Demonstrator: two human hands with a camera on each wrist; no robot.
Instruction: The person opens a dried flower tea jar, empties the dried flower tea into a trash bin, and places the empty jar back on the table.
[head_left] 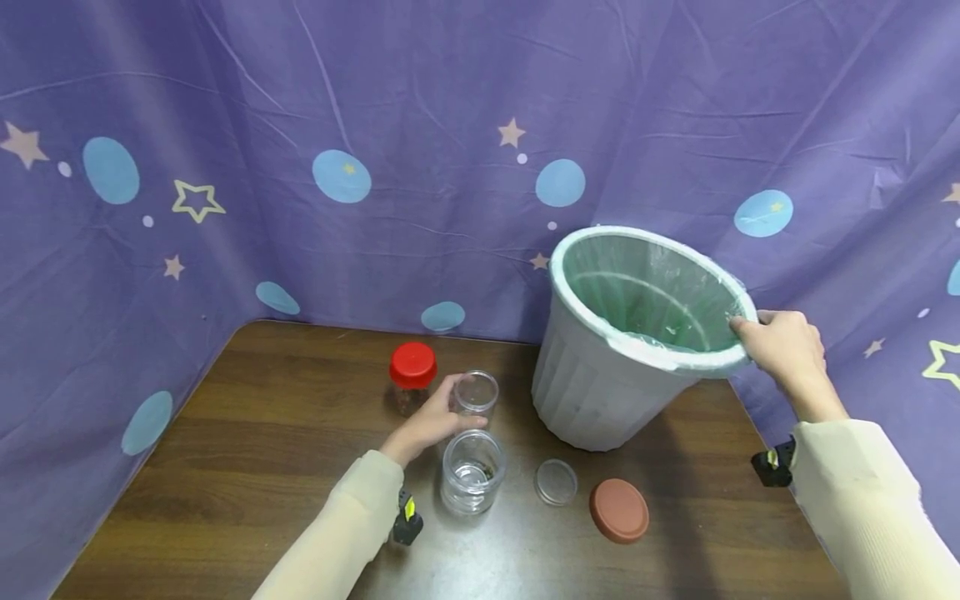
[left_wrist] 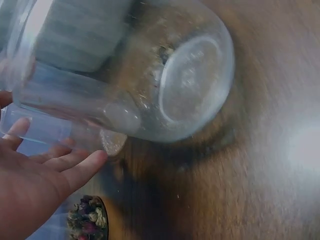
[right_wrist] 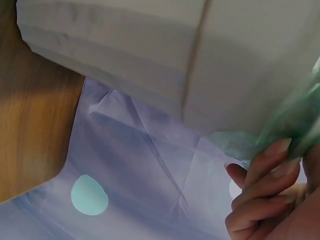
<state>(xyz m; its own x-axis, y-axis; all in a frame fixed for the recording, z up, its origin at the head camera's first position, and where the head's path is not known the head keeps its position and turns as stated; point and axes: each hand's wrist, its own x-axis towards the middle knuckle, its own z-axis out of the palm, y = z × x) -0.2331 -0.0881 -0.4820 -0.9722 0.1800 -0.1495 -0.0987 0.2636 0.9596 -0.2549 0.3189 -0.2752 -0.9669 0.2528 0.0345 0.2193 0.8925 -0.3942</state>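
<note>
My right hand (head_left: 787,354) grips the rim of a white trash can (head_left: 600,392) lined with a green plastic bag (head_left: 652,292); the can leans toward that hand. In the right wrist view its fingers (right_wrist: 262,192) curl by the bag's edge. My left hand (head_left: 435,421) is at a small clear jar (head_left: 480,392), thumb and fingers spread on either side; in the left wrist view the fingers (left_wrist: 82,167) look fairly straight. Just in front stands a larger open glass jar (head_left: 471,483) with small dark bits inside.
A red-lidded jar (head_left: 412,375) of dried flowers stands behind my left hand. A clear lid (head_left: 556,482) and a reddish-brown lid (head_left: 619,510) lie on the wooden table (head_left: 285,425). A purple patterned curtain (head_left: 450,167) hangs around the back and sides.
</note>
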